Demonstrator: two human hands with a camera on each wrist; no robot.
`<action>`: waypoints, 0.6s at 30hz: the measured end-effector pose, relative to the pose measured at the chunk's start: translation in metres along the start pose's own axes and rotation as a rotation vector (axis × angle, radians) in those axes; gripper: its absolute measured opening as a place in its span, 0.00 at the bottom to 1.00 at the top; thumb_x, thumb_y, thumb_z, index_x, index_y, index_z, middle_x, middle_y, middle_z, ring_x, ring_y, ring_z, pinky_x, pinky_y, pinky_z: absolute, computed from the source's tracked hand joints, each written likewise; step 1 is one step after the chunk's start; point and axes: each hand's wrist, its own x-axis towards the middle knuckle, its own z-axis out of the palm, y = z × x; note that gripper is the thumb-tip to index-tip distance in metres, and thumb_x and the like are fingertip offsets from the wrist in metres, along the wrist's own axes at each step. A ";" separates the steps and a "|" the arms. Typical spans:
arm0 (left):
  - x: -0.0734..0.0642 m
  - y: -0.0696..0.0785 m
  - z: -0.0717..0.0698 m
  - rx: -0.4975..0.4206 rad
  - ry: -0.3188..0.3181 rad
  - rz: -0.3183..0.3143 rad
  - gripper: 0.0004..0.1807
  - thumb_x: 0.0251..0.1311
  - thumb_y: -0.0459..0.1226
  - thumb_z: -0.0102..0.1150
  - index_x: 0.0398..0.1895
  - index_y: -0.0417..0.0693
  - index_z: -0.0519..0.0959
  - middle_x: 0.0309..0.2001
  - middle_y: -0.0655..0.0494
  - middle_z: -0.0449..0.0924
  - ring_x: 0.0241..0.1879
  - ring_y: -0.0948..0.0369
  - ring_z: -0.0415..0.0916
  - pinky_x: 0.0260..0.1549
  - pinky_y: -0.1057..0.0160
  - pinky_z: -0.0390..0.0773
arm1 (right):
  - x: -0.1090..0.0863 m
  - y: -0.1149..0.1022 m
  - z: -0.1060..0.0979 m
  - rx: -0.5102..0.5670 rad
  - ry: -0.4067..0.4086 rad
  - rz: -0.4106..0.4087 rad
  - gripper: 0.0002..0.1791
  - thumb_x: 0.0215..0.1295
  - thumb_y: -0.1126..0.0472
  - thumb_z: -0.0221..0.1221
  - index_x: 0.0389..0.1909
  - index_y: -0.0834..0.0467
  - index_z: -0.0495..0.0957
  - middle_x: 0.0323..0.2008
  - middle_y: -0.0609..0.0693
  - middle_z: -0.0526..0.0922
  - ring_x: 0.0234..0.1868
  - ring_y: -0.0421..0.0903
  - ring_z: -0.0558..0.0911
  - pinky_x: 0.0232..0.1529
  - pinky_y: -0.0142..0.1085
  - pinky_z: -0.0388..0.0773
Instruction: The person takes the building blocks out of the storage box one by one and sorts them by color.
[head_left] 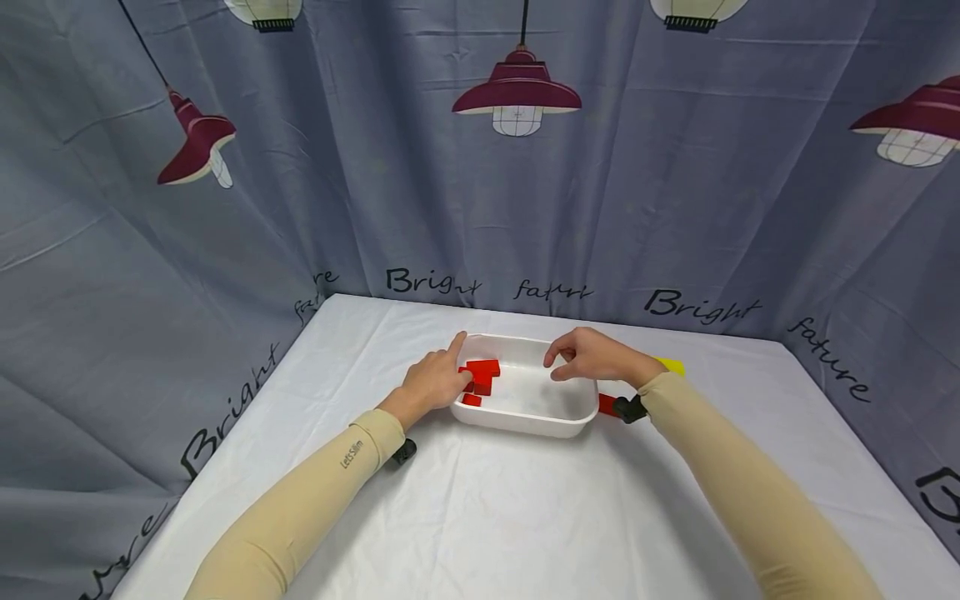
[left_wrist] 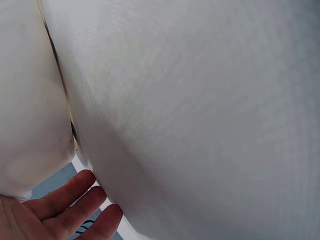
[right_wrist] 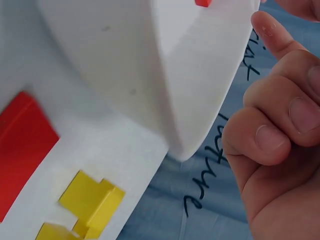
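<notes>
A white rectangular tub stands on the table with several red blocks in its left end. My left hand grips the tub's left side, thumb inside near the blocks and index finger along the rim. The left wrist view catches the other fingers outside, beside the tub's wall. Over the tub's right end is my right hand, thumb and index finger apart with nothing visible between them. Its other fingers curl loosely in the right wrist view.
Right of the tub, a red piece and yellow blocks lie on the white-covered table. A black wrist camera partly covers the red piece in the head view. Behind the table hangs a grey-blue curtain.
</notes>
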 end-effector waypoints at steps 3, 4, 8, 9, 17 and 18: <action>0.000 0.000 -0.001 -0.002 0.001 0.002 0.41 0.66 0.47 0.47 0.81 0.59 0.48 0.61 0.45 0.77 0.58 0.49 0.75 0.53 0.44 0.78 | 0.008 -0.004 0.001 -0.008 -0.009 -0.005 0.12 0.59 0.60 0.69 0.44 0.57 0.86 0.19 0.47 0.65 0.25 0.44 0.66 0.31 0.36 0.64; -0.001 0.000 -0.001 0.000 0.001 0.003 0.41 0.66 0.47 0.47 0.81 0.59 0.48 0.61 0.46 0.77 0.57 0.50 0.75 0.53 0.45 0.78 | 0.010 -0.005 0.001 -0.005 -0.012 -0.007 0.12 0.59 0.60 0.69 0.44 0.57 0.86 0.19 0.46 0.65 0.25 0.44 0.66 0.31 0.36 0.64; 0.000 0.000 -0.001 0.001 0.004 0.003 0.41 0.66 0.48 0.47 0.81 0.59 0.48 0.61 0.45 0.77 0.57 0.49 0.75 0.52 0.45 0.78 | 0.021 -0.009 0.003 0.004 -0.030 -0.021 0.13 0.59 0.60 0.68 0.45 0.58 0.86 0.19 0.46 0.64 0.24 0.44 0.66 0.32 0.37 0.65; 0.000 0.000 -0.001 0.000 0.003 0.003 0.41 0.66 0.48 0.47 0.81 0.59 0.47 0.61 0.45 0.77 0.57 0.49 0.75 0.53 0.45 0.78 | 0.024 -0.011 0.004 0.004 -0.034 -0.023 0.13 0.59 0.60 0.68 0.45 0.58 0.86 0.19 0.46 0.64 0.24 0.44 0.66 0.32 0.37 0.65; 0.000 -0.001 0.000 0.006 -0.001 0.001 0.41 0.66 0.49 0.47 0.81 0.59 0.47 0.62 0.45 0.76 0.58 0.50 0.75 0.53 0.45 0.78 | 0.047 -0.014 0.011 -0.019 -0.052 -0.023 0.14 0.60 0.60 0.68 0.47 0.57 0.86 0.19 0.47 0.67 0.25 0.44 0.68 0.32 0.37 0.66; 0.000 -0.001 0.000 0.006 -0.001 0.001 0.41 0.66 0.49 0.47 0.81 0.59 0.47 0.62 0.45 0.76 0.58 0.50 0.75 0.53 0.45 0.78 | 0.050 -0.014 0.012 -0.022 -0.052 -0.024 0.14 0.60 0.60 0.69 0.47 0.57 0.86 0.19 0.47 0.67 0.25 0.44 0.68 0.32 0.37 0.66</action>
